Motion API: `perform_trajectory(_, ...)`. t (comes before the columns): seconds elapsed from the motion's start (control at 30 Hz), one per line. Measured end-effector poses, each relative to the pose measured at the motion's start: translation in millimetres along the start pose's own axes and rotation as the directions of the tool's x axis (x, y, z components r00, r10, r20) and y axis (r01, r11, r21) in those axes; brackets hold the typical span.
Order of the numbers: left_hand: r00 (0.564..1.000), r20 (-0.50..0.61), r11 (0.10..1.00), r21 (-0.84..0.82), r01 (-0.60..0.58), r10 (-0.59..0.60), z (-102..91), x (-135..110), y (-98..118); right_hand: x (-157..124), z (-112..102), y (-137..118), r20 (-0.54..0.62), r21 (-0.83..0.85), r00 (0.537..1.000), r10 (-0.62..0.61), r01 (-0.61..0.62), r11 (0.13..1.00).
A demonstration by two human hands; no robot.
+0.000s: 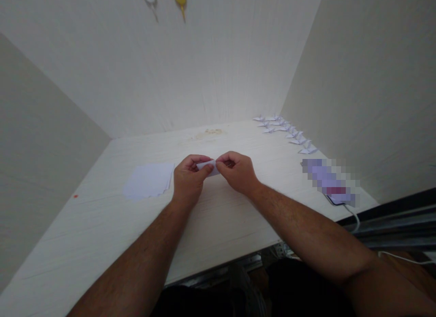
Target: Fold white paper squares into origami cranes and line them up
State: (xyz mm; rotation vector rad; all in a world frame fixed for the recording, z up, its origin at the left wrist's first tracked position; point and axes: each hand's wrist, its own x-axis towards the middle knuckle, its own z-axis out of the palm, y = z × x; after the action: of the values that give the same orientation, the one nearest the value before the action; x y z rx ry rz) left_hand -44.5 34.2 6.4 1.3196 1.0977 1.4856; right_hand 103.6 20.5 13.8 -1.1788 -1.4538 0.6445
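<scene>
A small piece of folded white paper (214, 171) is held up between my two hands above the middle of the table. My left hand (190, 176) is closed on its left part, the thumb lying across the front. At the right end, my right hand (238, 170) pinches the paper's edge between thumb and fingertips. My fingers cover much of the paper, so its full shape is hidden. Left of my left hand lies a stack of white paper sheets (148, 180), its edges slightly uneven.
Several folded white paper cranes (286, 128) stand in rows at the back right of the white table (102, 226). A phone with a blurred screen (323, 178) and a white cable (356, 221) lies near the right edge. Panels enclose the back and sides.
</scene>
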Motion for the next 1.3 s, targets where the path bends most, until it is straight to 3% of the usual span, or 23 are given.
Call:
perform_trajectory(0.27, 1.0, -0.02, 0.999, 0.035, 0.0, 0.001, 0.4, -1.7, 1.1, -0.6, -1.6, -2.4, -0.01, -0.152, 0.996, -0.088, 0.085, 0.985)
perform_trajectory(0.6, 0.991, 0.004, 0.965, 0.227, -0.127, 0.13, 2.6, -5.3, 9.7, 0.3, -1.3, -2.0, -0.009, -0.067, 1.0, -0.018, 0.018, 0.998)
perform_trajectory(1.0, 0.949, 0.049, 0.833, 0.466, -0.298, 0.312, 2.4, -8.5, 9.6, -0.6, -0.7, 1.2, -0.009, -0.106, 0.998, -0.065, 0.064, 0.992)
perform_trajectory(1.17, 0.917, 0.09, 0.742, 0.559, -0.37, 0.389, 3.2, -10.1, 10.0, 0.2, 0.5, 1.7, 0.025, 0.007, 0.999, 0.038, -0.038, 0.999)
perform_trajectory(1.3, 0.952, 0.041, 0.836, 0.468, -0.287, 0.304, 4.5, -8.9, 8.4, 1.9, -1.0, 2.7, 0.063, 0.081, 0.994, 0.084, -0.089, 0.993)
